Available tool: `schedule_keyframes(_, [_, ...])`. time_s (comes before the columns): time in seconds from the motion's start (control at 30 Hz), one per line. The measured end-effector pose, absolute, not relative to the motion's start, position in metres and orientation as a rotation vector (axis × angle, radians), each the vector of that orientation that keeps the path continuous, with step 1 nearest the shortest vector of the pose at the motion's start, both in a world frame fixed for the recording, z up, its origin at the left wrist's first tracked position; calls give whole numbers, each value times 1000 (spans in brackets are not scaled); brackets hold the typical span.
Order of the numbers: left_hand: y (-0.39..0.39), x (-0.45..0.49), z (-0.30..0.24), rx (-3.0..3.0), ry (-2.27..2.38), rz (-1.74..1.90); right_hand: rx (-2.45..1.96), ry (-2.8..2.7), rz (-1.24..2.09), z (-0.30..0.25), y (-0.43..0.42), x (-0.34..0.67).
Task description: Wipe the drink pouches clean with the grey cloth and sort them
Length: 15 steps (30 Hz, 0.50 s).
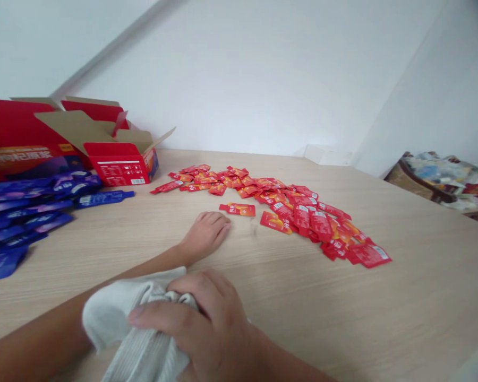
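My left hand (pixel 205 233) rests palm down on the table, its fingers loosely bent and no object visible in it. Just beyond its fingertips lies a single red sachet (pixel 238 209) with an orange fruit picture. In the foreground my right hand (pixel 211 318) is closed around a bunched, off-white ribbed knit cloth (pixel 115 310), possibly a glove or sock. The cloth is held over my left forearm and hides part of it. A long, curved heap of red sachets (pixel 298 207) stretches across the table past both hands.
Blue-purple pouches (pixel 27 207) are piled at the left. Behind them stand open red cardboard boxes (pixel 115 162) with raised flaps. A white wall (pixel 263 79) borders the far table edge. Beyond the right edge is a box of mixed wrappers (pixel 442 178).
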<state>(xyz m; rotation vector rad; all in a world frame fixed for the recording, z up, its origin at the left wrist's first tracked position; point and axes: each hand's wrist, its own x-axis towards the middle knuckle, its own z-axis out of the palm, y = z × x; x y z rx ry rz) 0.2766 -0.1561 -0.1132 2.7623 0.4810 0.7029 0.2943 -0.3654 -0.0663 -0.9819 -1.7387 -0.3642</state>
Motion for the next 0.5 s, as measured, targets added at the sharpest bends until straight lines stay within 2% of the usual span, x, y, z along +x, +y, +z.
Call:
schedule_keyframes(0.23, [-91, 311, -118, 2874, 922, 902, -1007, -1740, -349, -77, -359, 287])
schedule_keyframes(0.5, [-46, 355, -124, 2874, 1109, 869, -1305, -1641, -304, -83, -362, 268])
